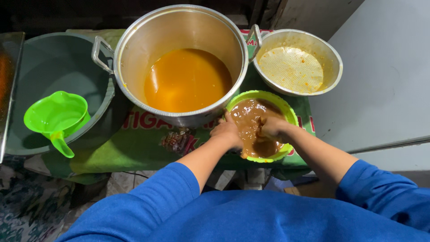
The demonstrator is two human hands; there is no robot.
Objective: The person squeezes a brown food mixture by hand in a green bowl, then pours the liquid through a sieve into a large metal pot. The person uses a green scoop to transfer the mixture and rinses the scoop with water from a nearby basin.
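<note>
Brown pulp [251,117] in green bowl [286,107], beside the big pot [179,67]: soft, wet, slippery; left hand [227,131] and right hand [271,127] sink curled fingers into it, best scooped from beneath.

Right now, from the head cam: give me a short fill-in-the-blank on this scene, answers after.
1. Both hands, left hand and right hand, are in the green bowl of ____ paste.
2. The big metal pot holds ____ liquid.
3. The green scoop sits in the dark ____ at the left.
4. The metal strainer bowl stands to the ____ of the pot.

Answers: brown; orange; basin; right
</note>
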